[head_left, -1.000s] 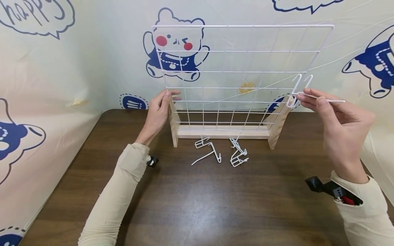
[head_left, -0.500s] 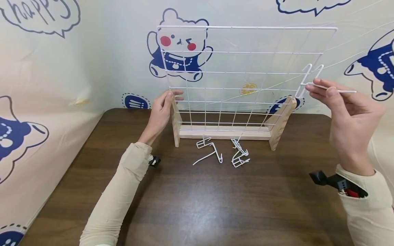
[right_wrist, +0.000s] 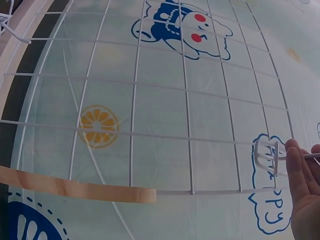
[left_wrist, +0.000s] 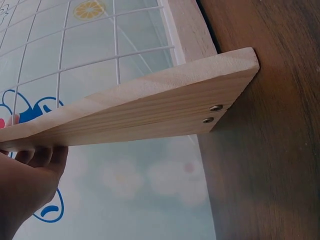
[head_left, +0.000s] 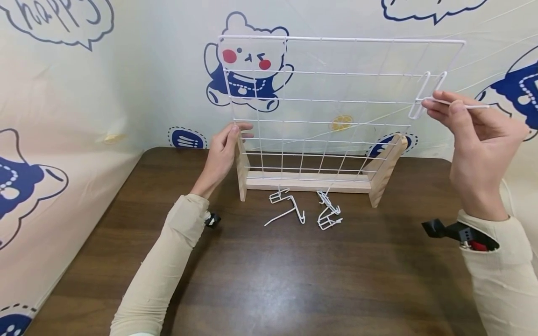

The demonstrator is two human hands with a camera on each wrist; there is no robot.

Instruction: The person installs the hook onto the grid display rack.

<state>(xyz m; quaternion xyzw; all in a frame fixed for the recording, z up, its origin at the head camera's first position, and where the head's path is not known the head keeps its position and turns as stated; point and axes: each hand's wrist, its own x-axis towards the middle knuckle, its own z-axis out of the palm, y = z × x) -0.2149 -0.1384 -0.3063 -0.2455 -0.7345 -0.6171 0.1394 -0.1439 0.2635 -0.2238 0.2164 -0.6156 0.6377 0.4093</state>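
A white wire grid [head_left: 336, 39] stands upright in a pale wooden stand. My left hand [head_left: 218, 151] holds the upper end of the stand's left side panel [head_left: 242, 179], its fingers wrapped behind the wood in the left wrist view. My right hand [head_left: 483, 135] pinches a white wire display hook [head_left: 479, 107] by its prong. The two bent ends of that hook point up beside the grid's right edge, near the second and third crosswires. Whether the hook touches the grid I cannot tell. In the right wrist view, the hook [right_wrist: 276, 157] lies close to the grid's upper corner.
Several more white wire hooks lie in two small heaps, a left heap [head_left: 297, 209] and a right heap [head_left: 324, 214], in front of the stand on the brown table [head_left: 252, 280]. A patterned cloth [head_left: 138, 70] hangs close behind the grid.
My right hand has raised the hook from near the top of the right side panel to the upper part of the grid. My left hand keeps its hold on the panel.
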